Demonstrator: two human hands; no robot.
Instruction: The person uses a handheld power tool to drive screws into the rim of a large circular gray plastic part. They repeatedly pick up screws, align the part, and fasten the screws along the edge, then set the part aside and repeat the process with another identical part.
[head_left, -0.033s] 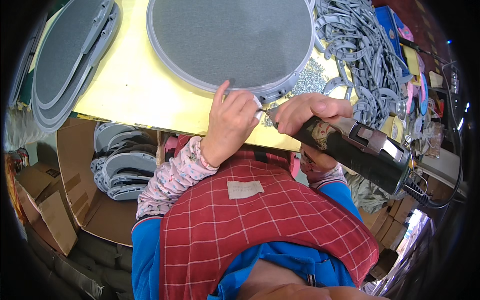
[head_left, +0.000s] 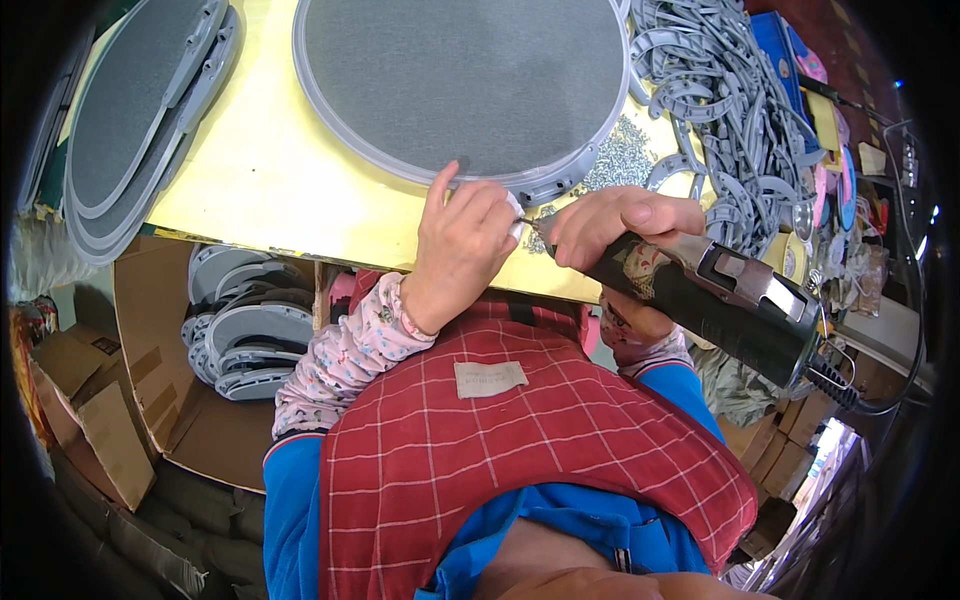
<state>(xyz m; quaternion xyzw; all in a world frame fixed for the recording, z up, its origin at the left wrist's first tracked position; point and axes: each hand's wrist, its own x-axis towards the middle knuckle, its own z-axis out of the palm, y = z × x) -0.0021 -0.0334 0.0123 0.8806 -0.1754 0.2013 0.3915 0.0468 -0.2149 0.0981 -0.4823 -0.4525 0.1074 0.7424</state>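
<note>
A large oval panel of grey mesh with a grey plastic rim lies on the yellow tabletop. My right hand is wrapped round a black corded electric screwdriver, its bit pointing left. At the panel's near rim, my left hand is closed, its index finger raised and the other fingers curled. White wrapping shows at the fingertips, right where the bit ends. Whatever those fingers pinch is hidden. Small loose screws are heaped just beyond my right hand.
Curved grey plastic parts are piled at the right. More mesh panels are stacked at the left. Below the table edge, a cardboard box holds several curved grey pieces. The screwdriver's cord loops up the right side.
</note>
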